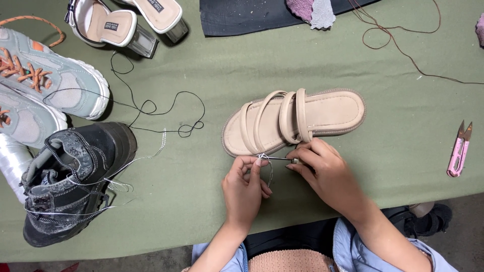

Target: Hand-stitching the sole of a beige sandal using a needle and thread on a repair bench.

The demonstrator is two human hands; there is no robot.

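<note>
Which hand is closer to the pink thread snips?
Right. The right hand sits at the beige sandal's near edge, left of the pink thread snips. The left hand is farther left still.

The right hand (322, 171) hides the metal tool's (280, 158) handle. The clear-heeled sandals (126, 22) and grey sneakers (40, 85) run past the picture's edges.

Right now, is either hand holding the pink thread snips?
No. The pink thread snips lie alone at the table's right edge; the left hand and right hand work thread at the beige sandal.
</note>
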